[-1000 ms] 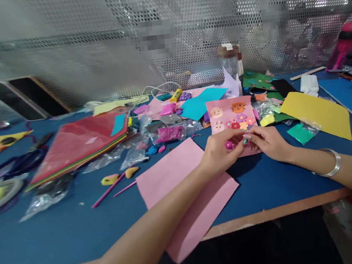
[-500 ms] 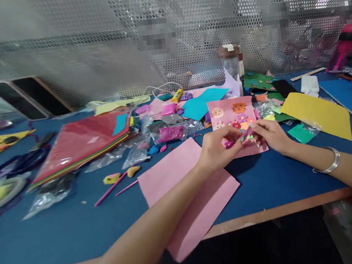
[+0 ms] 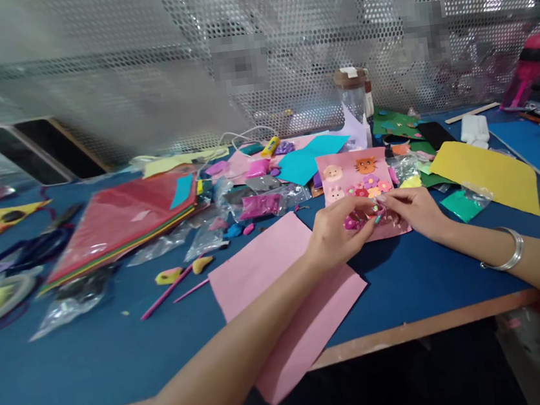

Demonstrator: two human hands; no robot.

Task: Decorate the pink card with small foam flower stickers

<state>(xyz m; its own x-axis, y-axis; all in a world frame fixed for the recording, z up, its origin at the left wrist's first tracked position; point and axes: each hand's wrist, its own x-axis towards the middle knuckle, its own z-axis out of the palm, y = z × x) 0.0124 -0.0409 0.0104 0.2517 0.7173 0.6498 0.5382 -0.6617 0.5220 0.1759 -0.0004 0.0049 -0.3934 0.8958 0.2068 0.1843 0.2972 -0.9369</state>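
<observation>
My left hand (image 3: 334, 229) and my right hand (image 3: 412, 209) meet over the lower part of a pink card (image 3: 344, 161) with animal faces and several flowers on it. The fingers of both are closed in a pinch around a small pinkish-purple piece (image 3: 380, 211); its kind is too small to tell. An orange cat face (image 3: 366, 165) shows at the card's upper right, with pale animal faces on its left. My fingers hide part of the lower flowers. Beneath my left forearm lies a plain pink sheet (image 3: 276, 254), its near corner hanging over the table edge.
Left of the pink sheet lie a purple stick (image 3: 166, 293) and small yellow clay-like pieces (image 3: 169, 276). Farther left is a stack of coloured sheets in plastic (image 3: 120, 213). Behind stand a lidded clear cup (image 3: 351, 92) and a perforated metal panel (image 3: 137, 61). A yellow sheet (image 3: 485, 171) lies right.
My left fingers have shifted slightly and the thumb sits a little lower. The small piece between the hands looks less stretched out. The view has moved slightly.
</observation>
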